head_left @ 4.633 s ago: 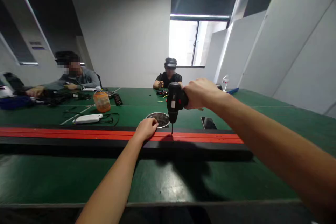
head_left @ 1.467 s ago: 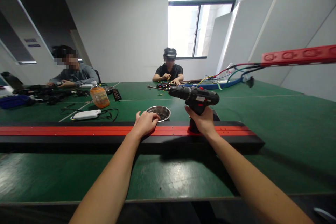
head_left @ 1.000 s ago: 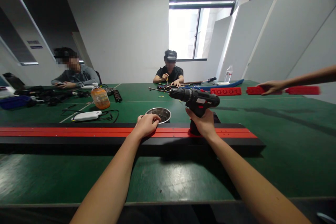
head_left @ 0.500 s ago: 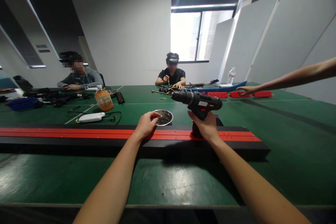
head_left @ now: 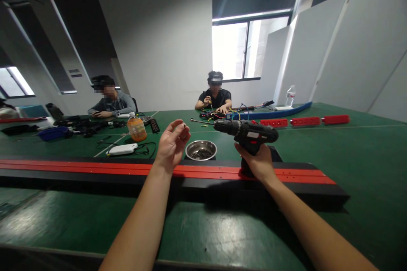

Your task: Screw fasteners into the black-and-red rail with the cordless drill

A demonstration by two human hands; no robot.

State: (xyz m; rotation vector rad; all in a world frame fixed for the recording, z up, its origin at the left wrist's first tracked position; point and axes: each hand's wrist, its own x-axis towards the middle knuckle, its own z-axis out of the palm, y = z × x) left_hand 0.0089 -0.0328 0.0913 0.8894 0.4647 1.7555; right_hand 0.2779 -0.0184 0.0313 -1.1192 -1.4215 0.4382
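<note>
My left hand is raised just left of a steel bowl, thumb and fingertips pinched on a small screw, of which only a glint shows. Several small dark screws lie in the bowl. My right hand grips a black cordless drill by its handle. The drill stays upright above the long black rail with a red top, its long bit pointing left. My palm hides part of the handle.
An orange drink bottle, a white power bank with a cable and a blue tray stand to the left. Red bars and a long blue strip lie at the back right. Two people sit across the green table.
My left hand has come up out of the bowl with the screw. The drill stays in my right hand. At the right, another person's arm has left the red bars. My view has shifted slightly.
</note>
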